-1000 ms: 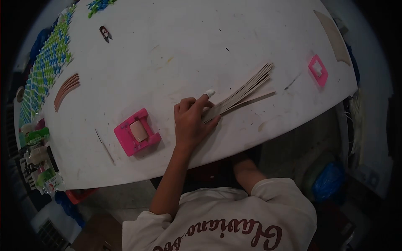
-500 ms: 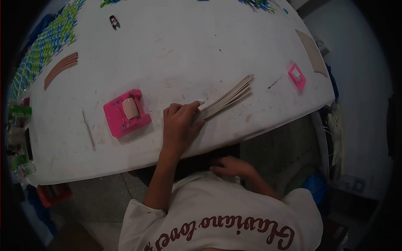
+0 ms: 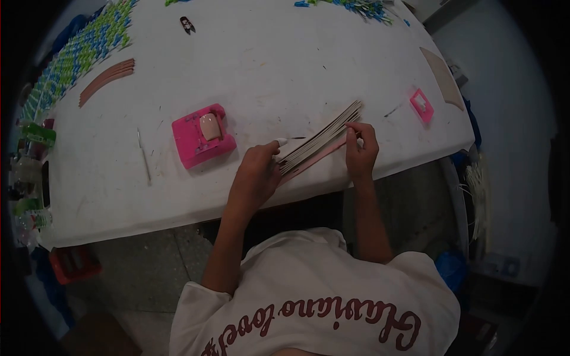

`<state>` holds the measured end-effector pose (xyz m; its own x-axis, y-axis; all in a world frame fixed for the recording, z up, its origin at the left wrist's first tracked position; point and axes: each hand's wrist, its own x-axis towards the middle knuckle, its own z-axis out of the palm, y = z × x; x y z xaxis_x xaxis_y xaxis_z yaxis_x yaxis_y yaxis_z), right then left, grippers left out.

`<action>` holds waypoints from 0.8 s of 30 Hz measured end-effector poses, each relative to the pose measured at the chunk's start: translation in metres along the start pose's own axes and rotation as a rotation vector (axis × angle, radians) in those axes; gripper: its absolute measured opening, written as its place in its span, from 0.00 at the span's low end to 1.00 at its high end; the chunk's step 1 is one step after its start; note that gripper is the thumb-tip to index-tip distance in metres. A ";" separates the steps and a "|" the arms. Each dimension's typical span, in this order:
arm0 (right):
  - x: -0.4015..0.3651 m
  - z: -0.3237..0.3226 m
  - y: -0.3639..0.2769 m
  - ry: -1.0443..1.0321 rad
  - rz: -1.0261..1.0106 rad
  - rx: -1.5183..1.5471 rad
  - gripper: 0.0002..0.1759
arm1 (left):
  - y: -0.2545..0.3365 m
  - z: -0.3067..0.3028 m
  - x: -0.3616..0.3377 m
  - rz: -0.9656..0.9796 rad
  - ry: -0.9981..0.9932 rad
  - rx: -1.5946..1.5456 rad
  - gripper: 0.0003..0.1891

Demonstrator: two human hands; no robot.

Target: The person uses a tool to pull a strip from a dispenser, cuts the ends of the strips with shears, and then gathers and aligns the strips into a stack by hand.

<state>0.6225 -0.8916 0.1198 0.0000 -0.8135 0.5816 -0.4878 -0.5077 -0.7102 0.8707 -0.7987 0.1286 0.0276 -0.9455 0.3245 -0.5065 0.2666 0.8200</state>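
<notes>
A bundle of long, thin pale strips (image 3: 323, 137) lies slantwise near the table's front edge. At its lower left end is my left hand (image 3: 258, 172), with closed fingers gripping the bundle; one fingertip has a white covering. My right hand (image 3: 362, 151) pinches the far end of a pinkish strip (image 3: 317, 159), which sits apart from the bundle on the side toward me. The lower end of that strip runs to my left hand. Left of my hands stands a pink tape dispenser (image 3: 193, 145) with a beige roll (image 3: 210, 127).
Several curved pinkish-brown strips (image 3: 107, 80) lie at the left, with a thin pointed tool (image 3: 144, 157) below them. Thread snips (image 3: 187, 25) rest farther back. On the right are a small pink holder (image 3: 421, 107) and a beige flat piece (image 3: 442, 77). Blue-green pieces (image 3: 89, 47) cover the far left.
My right hand has risen from my lap to the strips and pinches one pinkish strip, now apart from the bundle. My left hand stays on the bundle's lower end. The view has shifted slightly.
</notes>
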 end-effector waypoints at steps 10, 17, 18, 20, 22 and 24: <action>0.001 0.001 0.015 0.133 0.140 0.113 0.06 | -0.003 0.003 0.004 0.004 0.061 0.082 0.16; 0.023 -0.016 0.005 -0.054 -0.006 -0.027 0.05 | -0.002 0.002 0.006 0.099 0.082 0.153 0.14; 0.026 -0.019 0.008 -0.058 -0.001 -0.028 0.05 | -0.001 0.003 0.005 0.093 0.079 0.153 0.14; 0.034 -0.024 0.016 -0.080 0.018 -0.036 0.05 | 0.000 0.000 0.006 0.166 0.110 0.185 0.15; 0.043 -0.027 0.021 -0.084 0.003 -0.067 0.06 | 0.004 -0.003 0.010 0.235 0.134 0.232 0.15; 0.051 -0.025 0.021 -0.085 -0.013 -0.105 0.06 | 0.008 -0.007 0.015 0.310 0.157 0.273 0.15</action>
<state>0.5899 -0.9367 0.1442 0.0784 -0.8303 0.5517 -0.5762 -0.4893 -0.6546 0.8732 -0.8100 0.1430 -0.0417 -0.7831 0.6205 -0.7199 0.4542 0.5249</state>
